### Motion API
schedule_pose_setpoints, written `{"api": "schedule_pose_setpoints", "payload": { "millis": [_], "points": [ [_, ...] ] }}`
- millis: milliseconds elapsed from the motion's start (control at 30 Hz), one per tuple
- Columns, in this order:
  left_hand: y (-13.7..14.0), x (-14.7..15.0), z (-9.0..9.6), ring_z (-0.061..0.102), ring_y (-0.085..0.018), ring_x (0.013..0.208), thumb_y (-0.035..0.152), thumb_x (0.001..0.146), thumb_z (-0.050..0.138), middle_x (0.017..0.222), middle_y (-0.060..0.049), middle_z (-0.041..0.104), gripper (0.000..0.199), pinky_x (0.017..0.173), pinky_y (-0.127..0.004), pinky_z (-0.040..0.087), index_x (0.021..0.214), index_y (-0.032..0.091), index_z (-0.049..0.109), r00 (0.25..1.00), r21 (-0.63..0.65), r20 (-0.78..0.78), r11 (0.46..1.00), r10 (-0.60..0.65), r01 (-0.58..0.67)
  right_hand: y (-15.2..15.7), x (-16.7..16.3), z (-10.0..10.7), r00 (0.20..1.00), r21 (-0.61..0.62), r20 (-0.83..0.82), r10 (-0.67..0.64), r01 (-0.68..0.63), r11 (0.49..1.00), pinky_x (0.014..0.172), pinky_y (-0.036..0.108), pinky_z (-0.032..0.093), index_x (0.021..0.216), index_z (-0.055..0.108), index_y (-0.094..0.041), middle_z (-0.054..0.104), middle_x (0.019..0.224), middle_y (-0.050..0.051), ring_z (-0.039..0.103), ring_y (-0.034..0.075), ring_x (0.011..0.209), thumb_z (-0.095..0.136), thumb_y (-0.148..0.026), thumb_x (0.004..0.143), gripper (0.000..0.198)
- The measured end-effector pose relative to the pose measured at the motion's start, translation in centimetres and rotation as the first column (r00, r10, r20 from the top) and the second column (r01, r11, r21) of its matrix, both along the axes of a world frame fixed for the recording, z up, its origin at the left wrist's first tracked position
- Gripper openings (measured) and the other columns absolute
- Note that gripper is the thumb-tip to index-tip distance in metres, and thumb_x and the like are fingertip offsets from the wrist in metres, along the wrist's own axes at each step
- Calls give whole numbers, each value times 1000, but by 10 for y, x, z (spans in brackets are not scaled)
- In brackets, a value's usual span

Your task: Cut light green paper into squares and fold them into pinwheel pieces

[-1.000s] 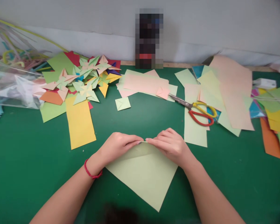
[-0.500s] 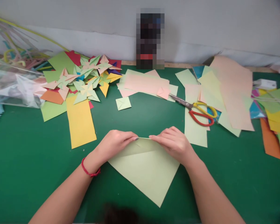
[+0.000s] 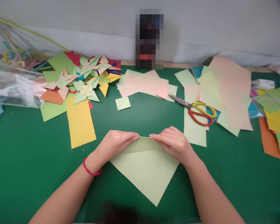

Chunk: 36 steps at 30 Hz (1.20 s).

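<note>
A pale green sheet of paper (image 3: pixel 147 174) lies before me with one corner pointing toward my body. Its far part is folded over, leaving a straight crease at the top. My left hand (image 3: pixel 119 140), a red cord bracelet (image 3: pixel 91 169) on its wrist, pinches the left part of that folded edge. The right part is pinched by my right hand (image 3: pixel 171 140), with a short stretch of edge showing between my fingertips. Beyond them lies a small folded green paper square (image 3: pixel 123 103).
Scissors (image 3: pixel 191 107) with yellow and red handles rest on paper sheets at right. A yellow paper strip (image 3: pixel 80 123) and a heap of folded paper stars (image 3: pixel 86 81) are at left. A blurred dark object (image 3: pixel 149 40) stands against the wall.
The green paper's near corner has shifted slightly left. Both hands keep their grip on the folded edge, almost in the same place.
</note>
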<state>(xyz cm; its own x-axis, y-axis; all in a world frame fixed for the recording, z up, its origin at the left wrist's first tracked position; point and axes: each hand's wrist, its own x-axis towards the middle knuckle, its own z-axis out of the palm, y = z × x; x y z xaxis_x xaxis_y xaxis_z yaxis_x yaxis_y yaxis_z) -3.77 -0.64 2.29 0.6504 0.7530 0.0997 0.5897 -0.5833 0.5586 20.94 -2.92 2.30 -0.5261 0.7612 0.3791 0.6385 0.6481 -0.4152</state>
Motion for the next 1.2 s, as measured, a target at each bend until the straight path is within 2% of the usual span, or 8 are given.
{"api": "schedule_pose_setpoints", "payload": {
  "millis": [267, 633, 800, 1033, 1200],
  "points": [
    [-1, 3, 1, 62, -10, 57, 26, 90, 45, 74, 4, 70, 20, 54, -21, 42, 90, 22, 65, 1000, 113, -11, 994, 13, -12, -1, -1, 1, 999, -37, -2, -38, 38, 999, 59, 28, 35, 99, 63, -18, 67, 72, 1, 53, 11, 62, 56, -16, 84, 17],
    [1, 2, 5, 62, -8, 61, 30, 88, 49, 77, 7, 70, 16, 55, -20, 40, 90, 24, 64, 999, 72, -2, 997, 32, -32, 0, -1, 0, 994, -150, -49, -93, 85, 985, 62, 29, 39, 93, 64, -20, 69, 74, 0, 54, 11, 60, 52, -20, 87, 14],
    [1, 1, 4, 63, -9, 64, 29, 89, 48, 78, 6, 70, 17, 57, -19, 41, 88, 24, 64, 998, 55, 4, 996, 69, -69, 1, 1, 3, 980, -242, -87, -180, 155, 958, 65, 28, 43, 88, 64, -22, 71, 82, -1, 59, 10, 64, 53, -23, 87, 11],
    [2, 0, 3, 64, -10, 67, 29, 87, 50, 78, 6, 70, 15, 60, -19, 42, 84, 24, 64, 978, 43, 27, 977, 206, -207, 3, 4, 4, 941, -309, -125, -313, 263, 914, 64, 23, 46, 82, 64, -23, 70, 77, -3, 62, 10, 66, 55, -25, 85, 10],
    [0, 1, 4, 63, -9, 65, 29, 87, 50, 76, 6, 70, 15, 59, -20, 42, 83, 24, 64, 979, 67, 31, 977, 202, -203, 2, 3, 4, 914, -354, -100, -393, 337, 872, 59, 23, 45, 79, 65, -23, 70, 75, -4, 62, 11, 63, 56, -28, 84, 12]
  ]
}}
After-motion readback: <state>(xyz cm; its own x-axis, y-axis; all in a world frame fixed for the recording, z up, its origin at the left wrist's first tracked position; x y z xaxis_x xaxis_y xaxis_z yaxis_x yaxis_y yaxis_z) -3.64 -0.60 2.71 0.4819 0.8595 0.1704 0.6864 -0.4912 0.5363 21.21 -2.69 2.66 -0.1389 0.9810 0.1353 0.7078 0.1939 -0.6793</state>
